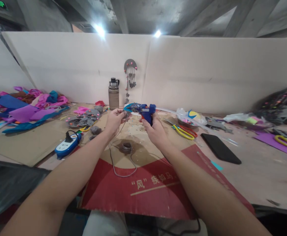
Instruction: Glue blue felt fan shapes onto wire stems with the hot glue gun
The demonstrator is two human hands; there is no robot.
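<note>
My right hand [155,130] grips the handle of a blue glue gun [143,110], held above the table with its nozzle pointing left. My left hand [114,120] pinches a small grey piece [125,114] right at the nozzle tip. A thin grey cord [113,160] hangs from that piece and loops over the red and brown cardboard [143,193] under my arms. A dark ring of cord [126,147] lies on the cardboard below my hands.
A blue and white power strip [67,144] lies left. Grey felt pieces [84,119] and coloured felt scraps [27,105] lie farther left. A bottle [113,93] stands at the white wall. Yellow scissors [184,131] and a black phone [220,148] lie right.
</note>
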